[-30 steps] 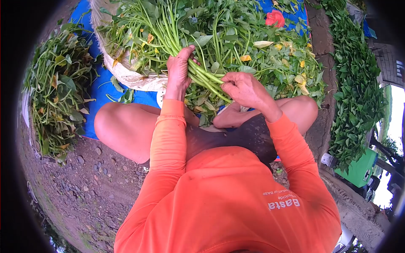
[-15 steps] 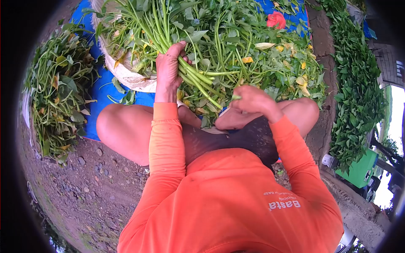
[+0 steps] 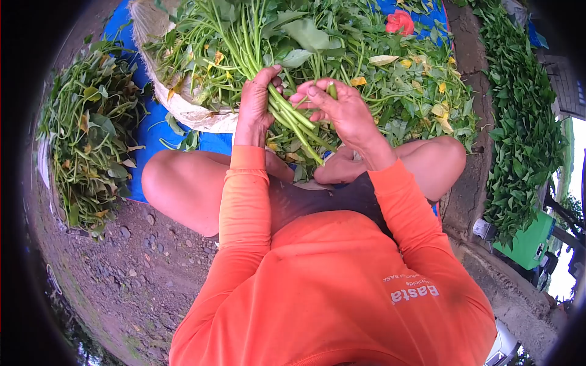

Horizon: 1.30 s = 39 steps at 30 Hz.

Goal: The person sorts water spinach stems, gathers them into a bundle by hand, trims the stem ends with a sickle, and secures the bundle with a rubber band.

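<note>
My left hand is wrapped round a bunch of leafy green stems, its leaves fanning away from me and the cut ends pointing down towards my feet. Close by on the right is my right hand, fingers bent, its fingertips beside the bunch. A short piece of green stem shows between those fingers; whether they also touch the bunch I cannot tell. Beneath both hands spreads a loose heap of leafy greens with some yellow leaves.
A pale woven sack lies under part of the heap on a blue tarp. More greens are piled at the left and along the right. A red crumpled item rests at the back. Gravelly ground is at lower left.
My right hand has moved up and left, from above my feet to beside the bunch. My left hand has shifted slightly right, still holding the stems.
</note>
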### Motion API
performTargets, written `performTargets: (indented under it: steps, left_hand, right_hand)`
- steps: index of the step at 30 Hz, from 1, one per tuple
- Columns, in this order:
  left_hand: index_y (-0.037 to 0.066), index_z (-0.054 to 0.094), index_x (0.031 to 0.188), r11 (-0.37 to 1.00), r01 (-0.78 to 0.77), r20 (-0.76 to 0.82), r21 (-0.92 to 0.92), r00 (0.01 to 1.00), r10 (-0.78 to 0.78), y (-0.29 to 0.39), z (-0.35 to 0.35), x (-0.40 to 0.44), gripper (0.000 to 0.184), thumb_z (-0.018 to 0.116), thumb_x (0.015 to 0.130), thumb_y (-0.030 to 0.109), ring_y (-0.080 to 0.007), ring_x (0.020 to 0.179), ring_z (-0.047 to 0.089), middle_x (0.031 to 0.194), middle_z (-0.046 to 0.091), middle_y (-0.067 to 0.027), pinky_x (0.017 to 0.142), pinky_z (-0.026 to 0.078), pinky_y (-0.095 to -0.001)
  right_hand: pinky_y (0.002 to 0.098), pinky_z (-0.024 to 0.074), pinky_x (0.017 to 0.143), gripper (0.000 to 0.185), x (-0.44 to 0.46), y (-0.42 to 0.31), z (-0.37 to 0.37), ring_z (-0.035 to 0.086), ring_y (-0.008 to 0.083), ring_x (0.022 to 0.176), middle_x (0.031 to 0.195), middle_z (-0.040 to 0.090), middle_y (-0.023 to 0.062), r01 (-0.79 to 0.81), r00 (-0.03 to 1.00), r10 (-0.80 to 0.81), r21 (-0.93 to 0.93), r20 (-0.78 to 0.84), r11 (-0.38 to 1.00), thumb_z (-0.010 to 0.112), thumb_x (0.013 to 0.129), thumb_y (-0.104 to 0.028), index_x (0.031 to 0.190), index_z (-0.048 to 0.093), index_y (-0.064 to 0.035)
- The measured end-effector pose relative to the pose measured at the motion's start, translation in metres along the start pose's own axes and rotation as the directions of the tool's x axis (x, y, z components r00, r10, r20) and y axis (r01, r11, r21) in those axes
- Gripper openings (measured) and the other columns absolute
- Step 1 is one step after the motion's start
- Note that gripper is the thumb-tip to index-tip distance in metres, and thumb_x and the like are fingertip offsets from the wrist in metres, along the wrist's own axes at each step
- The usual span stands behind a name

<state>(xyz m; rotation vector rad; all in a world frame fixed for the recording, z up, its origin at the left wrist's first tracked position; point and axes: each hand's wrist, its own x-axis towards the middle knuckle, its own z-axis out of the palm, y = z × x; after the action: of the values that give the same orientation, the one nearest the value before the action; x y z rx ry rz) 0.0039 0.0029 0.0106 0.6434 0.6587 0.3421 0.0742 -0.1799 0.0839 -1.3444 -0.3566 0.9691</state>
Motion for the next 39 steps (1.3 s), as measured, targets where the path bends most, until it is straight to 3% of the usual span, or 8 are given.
performTargets:
  steps: [8,12,17,18,20,29,33,39]
  left_hand:
    - [0.013,0.055,0.097,0.981,-0.030,-0.153,-0.193,0.988,0.000,0.012,-0.009,0.009,0.025,0.079,0.093,0.017,-0.0098,0.057,0.052,0.072,0.054,0.0023,0.056,0.051,-0.0288]
    - [0.011,0.059,0.099,0.994,-0.083,-0.198,-0.068,0.978,0.068,0.037,-0.016,0.004,0.024,0.080,0.093,0.018,-0.0111,0.057,0.054,0.071,0.055,0.0012,0.056,0.051,-0.0297]
    - [0.009,0.061,0.098,0.991,-0.109,-0.200,0.072,0.972,0.121,0.044,-0.013,0.004,0.025,0.082,0.091,0.019,-0.0121,0.056,0.055,0.071,0.057,-0.0004,0.055,0.051,-0.0305]
    - [0.008,0.061,0.098,0.990,-0.106,-0.192,0.095,0.974,0.123,0.042,-0.012,0.001,0.025,0.082,0.091,0.019,-0.0124,0.056,0.055,0.071,0.057,-0.0008,0.055,0.051,-0.0306]
    - [0.006,0.062,0.101,0.990,-0.075,-0.198,0.120,0.975,0.098,0.038,-0.005,-0.002,0.026,0.082,0.090,0.019,-0.0133,0.056,0.055,0.071,0.056,-0.0020,0.054,0.051,-0.0309]
    - [0.004,0.065,0.095,0.983,-0.007,-0.249,0.185,0.967,0.054,0.018,-0.019,-0.005,0.019,0.079,0.092,0.017,-0.0129,0.052,0.054,0.068,0.056,-0.0016,0.051,0.051,-0.0310]
    - [0.002,0.066,0.096,0.984,0.017,-0.275,0.178,0.961,0.033,0.014,-0.029,0.007,0.021,0.080,0.091,0.017,-0.0135,0.052,0.056,0.070,0.058,-0.0024,0.051,0.052,-0.0303]
    - [0.002,0.067,0.095,0.987,0.049,-0.268,0.151,0.963,-0.006,0.010,-0.019,0.017,0.023,0.082,0.090,0.018,-0.0141,0.053,0.058,0.071,0.059,-0.0029,0.050,0.053,-0.0303]
  right_hand:
    - [0.0330,0.0607,0.084,0.025,-0.042,-0.009,-0.047,0.073,0.0168,0.090,0.094,0.073,0.0076,0.274,0.955,-0.272,-0.001,-0.115,0.962,0.066,0.109,-0.023,0.117,0.070,0.0006]
    - [0.0369,0.0602,0.093,0.037,-0.034,-0.066,-0.164,0.075,0.0239,0.098,0.104,0.076,0.0120,-0.034,0.769,-0.166,-0.298,-0.617,0.954,0.070,0.106,-0.026,0.130,0.067,0.0022]
    - [0.0425,0.0568,0.101,0.060,0.021,-0.003,-0.230,0.074,0.0299,0.107,0.119,0.078,0.0191,-0.345,0.701,-0.626,-0.931,-0.342,0.123,0.079,0.093,-0.033,0.140,0.066,0.0018]
    - [0.0370,0.0593,0.090,0.047,0.040,0.007,-0.196,0.075,0.0234,0.097,0.112,0.079,0.0160,-0.227,0.814,-0.360,-0.820,-0.456,0.525,0.077,0.095,-0.028,0.133,0.072,-0.0015]
    - [0.0368,0.0549,0.104,0.028,0.074,0.032,-0.133,0.075,0.0281,0.111,0.118,0.080,0.0157,-0.274,0.941,0.077,-0.606,-0.331,0.746,0.072,0.097,-0.029,0.109,0.083,-0.0059]
    - [0.0379,0.0535,0.103,0.037,0.175,0.123,-0.083,0.071,0.0286,0.114,0.122,0.076,0.0166,-0.436,0.828,0.057,-0.578,-0.558,0.690,0.082,0.093,-0.023,0.121,0.074,-0.0010]
    - [0.0318,0.0568,0.095,0.029,0.168,0.108,-0.104,0.069,0.0174,0.105,0.117,0.075,0.0087,-0.167,0.891,-0.065,-0.457,-0.449,0.874,0.076,0.099,-0.012,0.126,0.071,-0.0030]
    - [0.0327,0.0589,0.077,0.029,0.096,0.009,-0.109,0.066,0.0129,0.090,0.115,0.071,0.0028,-0.063,0.945,0.091,0.099,-0.315,0.993,0.076,0.103,-0.018,0.129,0.070,-0.0055]
